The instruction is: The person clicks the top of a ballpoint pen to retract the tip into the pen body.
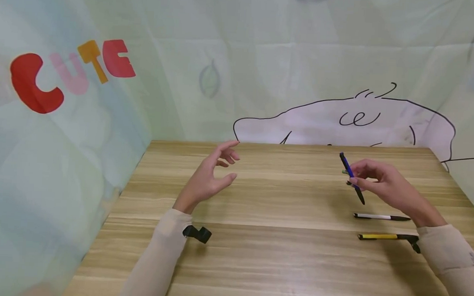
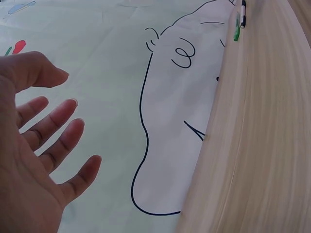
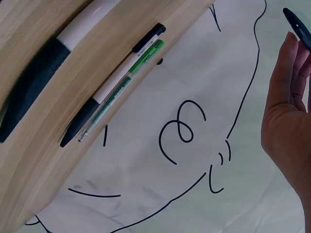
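Observation:
My right hand (image 1: 388, 182) pinches a blue pen (image 1: 347, 166) with black ends, raised over the right side of the table and tilted. In the right wrist view, only the dark end of that pen (image 3: 297, 26) shows above the fingers. Behind this hand a green pen (image 3: 116, 94) and a white-and-black pen (image 3: 119, 77) lie side by side, mostly hidden in the head view. Nearer the front are a white pen (image 1: 378, 216) and a yellow pen (image 1: 379, 237). My left hand (image 1: 209, 175) hovers over the table's left part, fingers loosely bent and apart, holding nothing.
The wood-grain table (image 1: 255, 256) ends at a pale printed cloth (image 1: 265, 78) behind and on the left. A black wrist device (image 1: 198, 233) sits at the left cuff, and another dark one (image 1: 415, 243) by the right cuff, close to the yellow pen.

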The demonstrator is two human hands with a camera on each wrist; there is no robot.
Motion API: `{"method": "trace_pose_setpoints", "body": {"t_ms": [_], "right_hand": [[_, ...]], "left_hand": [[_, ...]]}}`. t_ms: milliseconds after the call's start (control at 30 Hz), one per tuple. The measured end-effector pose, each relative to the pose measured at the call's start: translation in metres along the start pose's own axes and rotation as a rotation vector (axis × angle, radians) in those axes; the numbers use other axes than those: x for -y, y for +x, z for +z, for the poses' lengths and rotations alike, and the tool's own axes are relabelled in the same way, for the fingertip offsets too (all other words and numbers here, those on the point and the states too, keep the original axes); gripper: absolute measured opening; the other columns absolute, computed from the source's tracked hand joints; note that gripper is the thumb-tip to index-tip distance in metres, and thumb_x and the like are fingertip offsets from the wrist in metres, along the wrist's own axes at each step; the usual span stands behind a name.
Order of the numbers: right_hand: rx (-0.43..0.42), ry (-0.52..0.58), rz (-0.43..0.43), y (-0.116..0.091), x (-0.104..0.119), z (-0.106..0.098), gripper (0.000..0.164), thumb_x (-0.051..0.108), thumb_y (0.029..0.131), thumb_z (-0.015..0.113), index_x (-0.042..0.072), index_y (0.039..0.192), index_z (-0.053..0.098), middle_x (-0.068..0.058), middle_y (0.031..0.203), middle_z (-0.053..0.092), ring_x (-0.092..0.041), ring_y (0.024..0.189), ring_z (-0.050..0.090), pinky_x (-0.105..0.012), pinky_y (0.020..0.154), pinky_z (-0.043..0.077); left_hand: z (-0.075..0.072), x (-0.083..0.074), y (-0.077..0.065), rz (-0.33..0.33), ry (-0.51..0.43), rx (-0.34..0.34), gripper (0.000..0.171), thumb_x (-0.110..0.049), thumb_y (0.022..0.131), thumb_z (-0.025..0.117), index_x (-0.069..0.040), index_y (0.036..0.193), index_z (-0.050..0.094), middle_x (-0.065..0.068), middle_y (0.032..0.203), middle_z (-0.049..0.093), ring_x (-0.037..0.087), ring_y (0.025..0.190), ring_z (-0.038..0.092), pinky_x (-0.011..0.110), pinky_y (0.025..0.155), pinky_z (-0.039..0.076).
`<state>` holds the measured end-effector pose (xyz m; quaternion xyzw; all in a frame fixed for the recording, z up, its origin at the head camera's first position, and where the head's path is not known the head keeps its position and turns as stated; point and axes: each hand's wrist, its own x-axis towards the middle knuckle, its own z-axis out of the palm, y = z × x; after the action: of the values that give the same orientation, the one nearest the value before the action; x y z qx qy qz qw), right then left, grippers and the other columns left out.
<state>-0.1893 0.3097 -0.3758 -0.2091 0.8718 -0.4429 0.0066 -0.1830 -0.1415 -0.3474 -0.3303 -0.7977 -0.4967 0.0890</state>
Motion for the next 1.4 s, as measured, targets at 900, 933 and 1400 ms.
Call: {"method": "trace_pose_setpoints", "body": {"t_ms": [900, 933, 1400], "right_hand": [[0.085, -0.147, -0.013, -0.009, -0.039, -0.027, 0.017, 0.011, 0.098, 0.068, 0.013, 0.115, 0.069, -0.010, 0.103, 0.069, -0.012, 0.092, 0.063, -0.021, 0.076, 0.049], [0.090, -0.156, -0.014, -0.009, -0.040, -0.028, 0.017, 0.011, 0.098, 0.068, 0.013, 0.115, 0.070, -0.010, 0.102, 0.070, -0.011, 0.091, 0.063, -0.021, 0.076, 0.049], [0.139, -0.172, -0.046, -0.014, -0.060, -0.043, 0.032, -0.007, 0.089, 0.071, 0.007, 0.118, 0.067, -0.004, 0.093, 0.069, -0.010, 0.081, 0.065, -0.022, 0.065, 0.050]], "left_hand": [[-0.011, 0.046, -0.019, -0.018, -0.003, -0.015, 0.073, 0.006, 0.087, 0.070, -0.014, 0.151, 0.042, 0.013, 0.124, 0.059, 0.030, 0.111, 0.054, 0.059, 0.096, 0.047], [-0.012, 0.046, -0.019, -0.020, -0.001, -0.014, 0.073, 0.006, 0.087, 0.070, -0.014, 0.151, 0.042, 0.012, 0.125, 0.058, 0.030, 0.111, 0.054, 0.058, 0.096, 0.047], [-0.019, 0.048, -0.017, -0.017, 0.029, -0.001, 0.073, 0.005, 0.088, 0.069, -0.021, 0.151, 0.043, 0.005, 0.123, 0.059, 0.027, 0.110, 0.055, 0.052, 0.096, 0.048]]}}
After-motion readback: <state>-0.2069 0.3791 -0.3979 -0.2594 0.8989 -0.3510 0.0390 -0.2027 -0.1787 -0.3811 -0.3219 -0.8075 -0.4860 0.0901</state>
